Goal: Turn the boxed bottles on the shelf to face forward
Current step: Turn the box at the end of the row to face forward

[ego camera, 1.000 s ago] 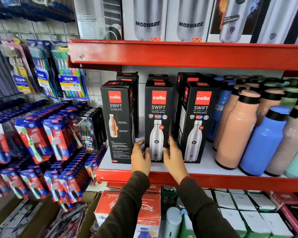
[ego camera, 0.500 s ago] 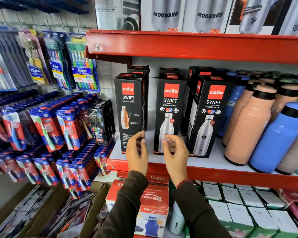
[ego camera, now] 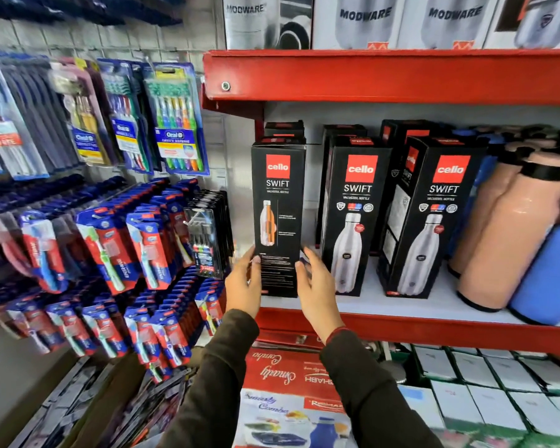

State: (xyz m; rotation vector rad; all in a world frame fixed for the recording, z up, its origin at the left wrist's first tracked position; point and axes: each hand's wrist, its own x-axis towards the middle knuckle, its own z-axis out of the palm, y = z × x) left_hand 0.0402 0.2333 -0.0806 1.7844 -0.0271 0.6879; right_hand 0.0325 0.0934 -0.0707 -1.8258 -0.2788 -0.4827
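leftmost cello Swift box (ego camera: 278, 218): upright, front-left corner of shelf (ego camera: 434, 331)
left hand (ego camera: 242, 286): gripping its lower left edge
right hand (ego camera: 317, 291): gripping lower right edge

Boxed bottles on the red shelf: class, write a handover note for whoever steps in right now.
Left hand and right hand: both grip the left box low at its edges.
Boxes: three in the front row on the shelf, upright.
Done: middle box faces forward.
To do: left box shows its cutaway panel, not the front; right box is angled.
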